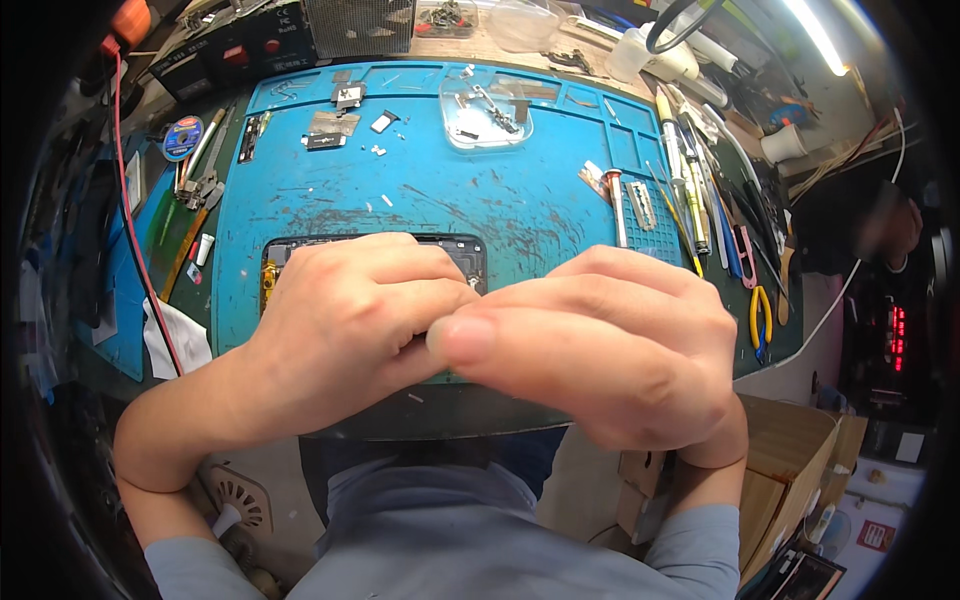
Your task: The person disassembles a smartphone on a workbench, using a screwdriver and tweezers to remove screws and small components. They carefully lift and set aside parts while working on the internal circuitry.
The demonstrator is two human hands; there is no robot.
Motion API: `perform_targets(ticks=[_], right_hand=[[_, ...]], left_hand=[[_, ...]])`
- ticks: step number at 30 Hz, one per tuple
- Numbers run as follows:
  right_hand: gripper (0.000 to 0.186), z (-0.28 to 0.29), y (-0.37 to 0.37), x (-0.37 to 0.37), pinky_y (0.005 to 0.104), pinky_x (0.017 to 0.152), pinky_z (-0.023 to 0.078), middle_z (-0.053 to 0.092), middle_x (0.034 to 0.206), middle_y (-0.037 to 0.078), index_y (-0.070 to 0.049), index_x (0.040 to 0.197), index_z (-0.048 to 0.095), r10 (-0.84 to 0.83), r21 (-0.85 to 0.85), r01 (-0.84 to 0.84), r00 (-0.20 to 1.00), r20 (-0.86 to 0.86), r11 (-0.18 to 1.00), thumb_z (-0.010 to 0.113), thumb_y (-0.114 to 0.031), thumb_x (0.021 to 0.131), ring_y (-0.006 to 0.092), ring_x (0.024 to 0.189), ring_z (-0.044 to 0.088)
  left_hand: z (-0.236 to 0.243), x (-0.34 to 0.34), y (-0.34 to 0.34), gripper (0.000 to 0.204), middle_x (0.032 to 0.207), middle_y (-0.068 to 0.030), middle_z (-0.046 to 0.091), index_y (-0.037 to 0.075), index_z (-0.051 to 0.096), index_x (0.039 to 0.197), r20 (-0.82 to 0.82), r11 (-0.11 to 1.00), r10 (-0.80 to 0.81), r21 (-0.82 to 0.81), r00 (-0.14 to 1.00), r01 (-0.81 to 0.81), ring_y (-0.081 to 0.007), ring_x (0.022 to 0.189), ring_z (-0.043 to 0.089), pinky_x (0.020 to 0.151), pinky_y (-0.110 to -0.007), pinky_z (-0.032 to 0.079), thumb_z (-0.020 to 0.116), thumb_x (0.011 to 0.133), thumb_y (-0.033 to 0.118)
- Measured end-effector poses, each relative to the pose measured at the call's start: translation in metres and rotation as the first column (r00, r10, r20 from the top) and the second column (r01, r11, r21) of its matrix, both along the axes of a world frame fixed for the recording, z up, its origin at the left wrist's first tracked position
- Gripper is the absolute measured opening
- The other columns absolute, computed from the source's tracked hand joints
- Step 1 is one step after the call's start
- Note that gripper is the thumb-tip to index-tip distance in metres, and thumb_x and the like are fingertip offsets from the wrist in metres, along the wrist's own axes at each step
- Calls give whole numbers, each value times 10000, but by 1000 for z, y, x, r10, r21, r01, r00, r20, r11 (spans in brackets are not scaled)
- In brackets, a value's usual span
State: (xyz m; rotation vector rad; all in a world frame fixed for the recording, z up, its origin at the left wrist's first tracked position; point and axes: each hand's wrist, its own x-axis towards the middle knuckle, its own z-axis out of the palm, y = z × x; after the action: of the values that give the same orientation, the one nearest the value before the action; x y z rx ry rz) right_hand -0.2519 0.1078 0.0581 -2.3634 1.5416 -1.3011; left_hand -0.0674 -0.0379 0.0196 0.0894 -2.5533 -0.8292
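Both hands are raised over the near edge of the work mat, knuckles up, their fingertips meeting in the middle. My left hand (345, 315) is closed, with the fingers curled under and out of sight. My right hand (625, 345) is closed too, its thumb stretched toward the left hand's fingers. Anything pinched between them is hidden. Behind and below the left hand lies an opened phone (462, 246), its dark frame and some yellow inner parts showing. It rests on a blue repair mat (540, 205) and is largely covered by the hands.
A clear plastic tray (487, 135) with small parts stands on the mat's far side. Loose phone parts (328, 130) lie left of it. At right are tweezers and pens (690, 170) and yellow-handled pliers (762, 312). A red cable (130, 215) runs down the left.
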Motion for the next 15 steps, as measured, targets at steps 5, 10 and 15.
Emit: perform_targets(ticks=[5,10,15], right_hand=[[428,1,0,4,314,608,590,825,942,89,-98,1208,805,-45,-33,46,999,24,998,872,-47,789,229,718,760],[429,-2,-2,7,313,614,591,823,954,94,-101,1214,798,-27,-71,32,997,68,997,877,-45,796,232,728,763],[412,-1,-1,7,317,629,590,825,984,87,-113,1209,806,-15,-51,19,996,86,999,882,-64,808,227,755,763]], left_hand=[[0,0,-1,132,926,-17,746,100,751,914,14,1000,-2,12,1000,2,-255,844,729,693,-388,596,832,819,144],[1,0,-3,141,928,-16,744,107,756,928,34,999,-34,6,999,33,-254,842,728,689,-387,592,832,820,157],[2,0,-3,144,926,-14,742,109,763,937,34,999,-33,-1,999,33,-252,840,727,689,-388,590,827,832,186]])
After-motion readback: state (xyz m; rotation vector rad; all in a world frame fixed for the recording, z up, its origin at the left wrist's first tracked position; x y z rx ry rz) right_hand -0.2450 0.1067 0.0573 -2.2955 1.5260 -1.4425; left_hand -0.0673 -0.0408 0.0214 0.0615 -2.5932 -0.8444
